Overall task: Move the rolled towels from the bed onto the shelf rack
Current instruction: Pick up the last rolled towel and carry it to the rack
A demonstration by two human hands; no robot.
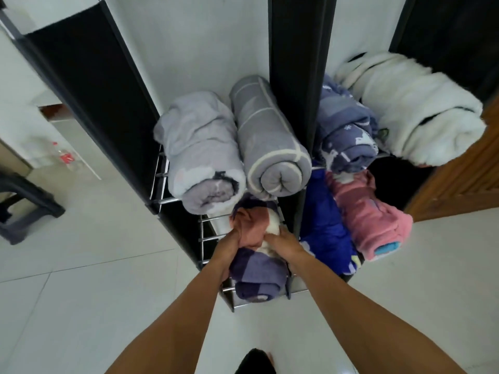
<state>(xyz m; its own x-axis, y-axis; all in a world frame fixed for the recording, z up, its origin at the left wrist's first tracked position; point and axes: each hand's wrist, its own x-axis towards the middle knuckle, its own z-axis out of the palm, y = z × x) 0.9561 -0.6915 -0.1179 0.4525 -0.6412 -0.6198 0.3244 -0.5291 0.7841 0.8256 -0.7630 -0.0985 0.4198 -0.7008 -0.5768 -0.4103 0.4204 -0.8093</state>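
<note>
Seven rolled towels already sit on the shelf rack (172,199), and both hands are working on one of them: the purple-and-rust plaid towel (256,268) lying on the lower left tier's metal bars. The left hand (229,242) curls its fingers over the roll's left flank, while the right hand (283,242) grips its top from the right, so the roll is pinched between them about halfway along. Its near end overhangs the front bar (judging from the angle, by a fair amount), so letting go too soon could let it tip forward onto the tiled floor (81,292). Pushing hard could also loosen the roll, since the rust-coloured layer already bunches under the fingers. Directly above, the pale lilac towel (199,152) and the grey striped towel (272,147) jut out past their own shelf edge; a knock from a rising wrist could drag either one down. The bed is not in view.
</note>
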